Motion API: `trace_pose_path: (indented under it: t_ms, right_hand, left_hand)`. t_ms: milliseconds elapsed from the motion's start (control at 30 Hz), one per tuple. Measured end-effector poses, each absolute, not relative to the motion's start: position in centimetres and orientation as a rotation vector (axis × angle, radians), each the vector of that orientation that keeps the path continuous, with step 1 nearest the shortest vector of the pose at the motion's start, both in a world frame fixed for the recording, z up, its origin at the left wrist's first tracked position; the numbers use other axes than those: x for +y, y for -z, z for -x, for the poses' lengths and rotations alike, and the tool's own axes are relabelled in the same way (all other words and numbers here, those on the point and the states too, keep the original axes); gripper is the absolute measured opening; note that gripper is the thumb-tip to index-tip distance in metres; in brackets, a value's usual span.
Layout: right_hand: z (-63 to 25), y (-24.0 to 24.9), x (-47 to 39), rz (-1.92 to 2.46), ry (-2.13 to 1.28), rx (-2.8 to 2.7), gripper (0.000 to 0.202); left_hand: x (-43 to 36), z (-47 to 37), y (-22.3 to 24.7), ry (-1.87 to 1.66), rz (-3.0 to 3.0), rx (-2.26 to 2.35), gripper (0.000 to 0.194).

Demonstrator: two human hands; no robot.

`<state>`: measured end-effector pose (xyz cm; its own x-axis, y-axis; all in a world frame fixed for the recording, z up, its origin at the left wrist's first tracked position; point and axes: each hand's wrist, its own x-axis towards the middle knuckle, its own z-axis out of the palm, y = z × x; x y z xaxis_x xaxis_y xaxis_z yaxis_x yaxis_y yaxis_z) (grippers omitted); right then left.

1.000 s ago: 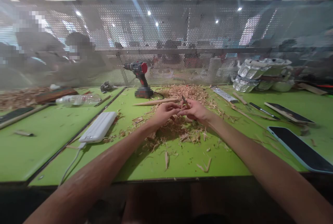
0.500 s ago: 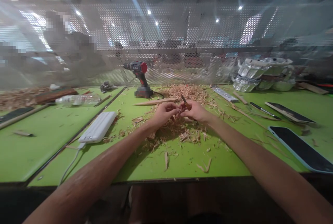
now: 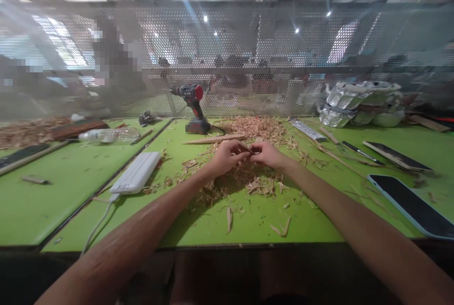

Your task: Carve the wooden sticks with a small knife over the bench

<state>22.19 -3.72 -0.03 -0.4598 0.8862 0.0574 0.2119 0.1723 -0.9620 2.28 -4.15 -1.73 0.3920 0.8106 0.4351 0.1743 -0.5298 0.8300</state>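
Observation:
My left hand [image 3: 227,157] is closed, fingers curled and thumb pressed in, above a heap of wood shavings [image 3: 262,184]. What it pinches is mostly hidden by the fingers. Close against it, my right hand [image 3: 268,154] is closed around a small knife [image 3: 249,150], of which only a thin dark part shows between the two hands. The fingertips of both hands nearly touch. Just behind them lies a long pointed strip of wood [image 3: 213,139], and a larger pile of shavings [image 3: 257,126] spreads farther back.
A cordless drill [image 3: 196,108] stands behind the strip. To the left are a white power bank [image 3: 136,172] with a cable and a plastic bottle [image 3: 109,135]. On the right lie a phone [image 3: 407,205], a pen-like tool [image 3: 362,152] and foil-wrapped objects [image 3: 358,101]. A perforated screen [image 3: 227,40] rises behind.
The knife, which pointed up from my right hand, has tipped down toward my left hand. Both hands stay close together in nearly the same place.

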Motion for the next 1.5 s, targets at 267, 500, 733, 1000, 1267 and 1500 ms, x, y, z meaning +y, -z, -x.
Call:
trace_pose_path:
  t_ms: [267,500,733,1000,1267,1500]
  right_hand:
    - [-22.2,-0.1,-4.0,1.068,-1.369,-1.742,0.019]
    - [-22.1,-0.8,-4.4,1.096,-1.424,-1.700,0.017]
    - [-22.4,-0.4,-4.0,1.059,-1.513,-1.621,0.027]
    - [-22.9,-0.6,-3.7,1.082,-1.568,-1.599,0.030]
    - [-23.1,-0.8,-3.9,1.093,-1.558,-1.632,0.037]
    - [-23.1,-0.7,-3.7,1.109,-1.551,-1.604,0.035]
  left_hand:
    - [-4.0,-2.3,1.9,-1.142,-1.904,0.813,0.018]
    - [-4.0,-2.4,1.7,-1.097,-1.706,0.812,0.022]
    - [-4.2,-2.5,1.5,-1.193,-1.689,0.810,0.019]
    - [-3.9,-2.2,1.6,-1.308,-1.956,0.961,0.012]
    - [-4.1,-2.1,1.1,-1.323,-2.125,0.998,0.011]
    - [-3.9,-2.2,1.3,-1.248,-2.095,0.992,0.012]
